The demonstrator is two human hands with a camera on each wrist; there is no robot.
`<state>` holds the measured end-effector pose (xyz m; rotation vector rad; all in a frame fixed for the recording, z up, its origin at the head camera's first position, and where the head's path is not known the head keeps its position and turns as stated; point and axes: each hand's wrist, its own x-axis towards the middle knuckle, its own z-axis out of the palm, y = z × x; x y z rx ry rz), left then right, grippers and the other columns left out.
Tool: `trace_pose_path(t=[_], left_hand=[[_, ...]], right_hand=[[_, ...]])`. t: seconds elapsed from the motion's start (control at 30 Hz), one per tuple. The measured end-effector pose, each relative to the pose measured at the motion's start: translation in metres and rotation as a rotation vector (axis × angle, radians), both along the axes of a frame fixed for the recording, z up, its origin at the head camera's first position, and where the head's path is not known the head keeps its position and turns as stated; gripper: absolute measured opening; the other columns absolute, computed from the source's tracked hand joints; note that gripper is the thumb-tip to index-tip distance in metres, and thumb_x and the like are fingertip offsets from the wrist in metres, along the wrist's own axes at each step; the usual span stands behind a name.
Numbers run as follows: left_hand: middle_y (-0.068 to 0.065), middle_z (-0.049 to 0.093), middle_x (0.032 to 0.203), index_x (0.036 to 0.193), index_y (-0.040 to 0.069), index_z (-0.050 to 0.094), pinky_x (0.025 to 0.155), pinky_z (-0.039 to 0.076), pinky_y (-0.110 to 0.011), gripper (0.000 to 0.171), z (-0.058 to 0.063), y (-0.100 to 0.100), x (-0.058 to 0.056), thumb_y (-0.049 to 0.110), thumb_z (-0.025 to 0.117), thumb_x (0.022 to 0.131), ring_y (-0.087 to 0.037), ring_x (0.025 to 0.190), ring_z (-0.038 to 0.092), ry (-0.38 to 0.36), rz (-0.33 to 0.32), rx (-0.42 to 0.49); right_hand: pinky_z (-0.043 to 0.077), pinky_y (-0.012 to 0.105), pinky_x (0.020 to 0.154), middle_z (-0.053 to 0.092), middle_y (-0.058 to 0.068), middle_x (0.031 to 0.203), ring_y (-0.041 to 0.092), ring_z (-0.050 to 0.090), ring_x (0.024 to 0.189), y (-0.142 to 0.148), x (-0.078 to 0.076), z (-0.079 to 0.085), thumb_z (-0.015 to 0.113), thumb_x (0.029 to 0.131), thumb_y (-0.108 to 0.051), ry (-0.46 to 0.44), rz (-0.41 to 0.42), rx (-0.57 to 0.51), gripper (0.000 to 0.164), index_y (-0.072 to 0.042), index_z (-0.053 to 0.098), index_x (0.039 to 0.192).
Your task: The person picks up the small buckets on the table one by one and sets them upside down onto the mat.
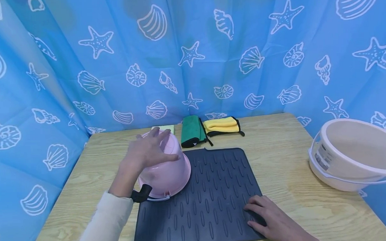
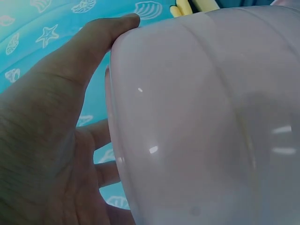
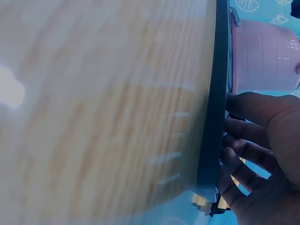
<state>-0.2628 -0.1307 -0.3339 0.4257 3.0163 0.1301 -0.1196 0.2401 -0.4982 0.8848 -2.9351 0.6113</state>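
Note:
A pink bucket (image 1: 163, 178) stands upside down on the left part of a dark ribbed mat (image 1: 199, 205). Over its upturned base spreads my left hand (image 1: 146, 150), thumb and fingers stretched apart. In the left wrist view the thumb touches the edge of the pink bucket (image 2: 183, 117), while the other fingers pass partly out of sight behind the base. Loosely bent, my right hand (image 1: 266, 217) rests on the mat's right edge. The right wrist view has its fingertips against the mat (image 3: 213, 117), holding nothing visible.
A green cloth (image 1: 191, 129) and a folded yellow cloth (image 1: 222, 125) lie behind the mat. Partly hidden behind the pink bucket is a pale green item (image 1: 167, 128). A cream bucket (image 1: 334, 158) with its handle down stands at the right of the wooden table (image 1: 277, 149).

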Motion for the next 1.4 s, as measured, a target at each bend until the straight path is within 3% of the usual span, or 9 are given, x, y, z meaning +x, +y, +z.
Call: trace_pose_path(t=[0.5,0.6,0.67,0.77,0.83,0.93,1.0,1.17,1.4], left_hand=[[-0.014,0.021,0.164,0.16,0.031,0.026,0.097,0.031,-0.078,0.101,0.0,0.004,0.006,0.084,0.053,0.078,-0.064,0.137,0.021,-0.012,0.018,0.004],[-0.012,0.024,0.163,0.159,0.03,0.028,0.1,0.023,-0.08,0.098,-0.001,0.005,0.012,0.084,0.051,0.08,-0.058,0.142,0.017,0.075,-0.016,0.015],[-0.011,0.031,0.16,0.158,0.028,0.033,0.102,0.023,-0.078,0.092,-0.001,0.005,0.019,0.078,0.054,0.084,-0.052,0.143,0.023,0.188,-0.07,0.059],[-0.01,0.046,0.15,0.151,0.02,0.046,0.107,0.032,-0.065,0.076,-0.003,0.008,0.032,0.06,0.062,0.089,-0.04,0.138,0.04,0.365,-0.188,0.228],[-0.007,0.055,0.14,0.143,0.015,0.056,0.105,0.041,-0.054,0.062,-0.006,0.011,0.044,0.046,0.067,0.09,-0.031,0.129,0.05,0.419,-0.261,0.38],[0.001,0.062,0.128,0.133,0.015,0.063,0.099,0.048,-0.042,0.047,-0.013,0.018,0.063,0.034,0.07,0.091,-0.018,0.116,0.056,0.384,-0.304,0.567],[0.007,0.063,0.123,0.129,0.019,0.065,0.093,0.052,-0.037,0.042,-0.021,0.024,0.076,0.034,0.072,0.091,-0.011,0.11,0.057,0.341,-0.295,0.634],[0.014,0.063,0.122,0.127,0.024,0.066,0.09,0.054,-0.032,0.039,-0.047,0.037,0.094,0.036,0.074,0.09,-0.005,0.109,0.059,0.294,-0.299,0.702],[0.021,0.06,0.123,0.127,0.03,0.065,0.096,0.051,-0.035,0.037,-0.086,0.051,0.106,0.036,0.073,0.091,-0.005,0.115,0.056,0.144,-0.239,0.749]], right_hand=[[0.051,0.037,0.083,0.053,-0.013,0.112,0.007,0.05,0.099,0.001,0.0,-0.001,0.074,0.092,-0.034,0.011,0.013,-0.017,0.027,-0.017,0.072,0.114],[0.051,0.037,0.083,0.053,-0.012,0.113,0.007,0.05,0.099,0.0,0.0,-0.001,0.073,0.092,-0.034,-0.003,0.012,-0.013,0.028,-0.017,0.072,0.114],[0.051,0.037,0.083,0.053,-0.012,0.113,0.007,0.05,0.099,0.0,0.0,-0.001,0.073,0.093,-0.035,-0.002,0.01,-0.013,0.028,-0.018,0.072,0.115],[0.05,0.037,0.083,0.052,-0.013,0.112,0.007,0.049,0.099,0.0,0.0,-0.001,0.073,0.092,-0.035,0.006,0.007,-0.014,0.028,-0.018,0.072,0.115],[0.05,0.037,0.083,0.052,-0.013,0.112,0.007,0.049,0.098,0.001,0.0,-0.001,0.073,0.092,-0.036,0.005,0.006,-0.015,0.028,-0.018,0.072,0.115],[0.05,0.037,0.083,0.052,-0.013,0.112,0.007,0.049,0.098,0.001,0.0,0.0,0.073,0.092,-0.036,0.006,0.002,-0.015,0.028,-0.018,0.072,0.114],[0.05,0.037,0.083,0.052,-0.013,0.112,0.007,0.049,0.098,0.001,0.0,0.0,0.073,0.092,-0.035,0.012,0.001,-0.016,0.028,-0.019,0.072,0.114],[0.05,0.036,0.082,0.052,-0.014,0.112,0.006,0.049,0.098,0.002,0.0,-0.001,0.074,0.091,-0.034,0.034,0.002,-0.02,0.027,-0.019,0.072,0.114],[0.05,0.035,0.08,0.052,-0.014,0.11,0.006,0.048,0.096,0.001,0.0,-0.004,0.078,0.088,-0.03,0.101,0.026,-0.052,0.026,-0.019,0.072,0.112]])
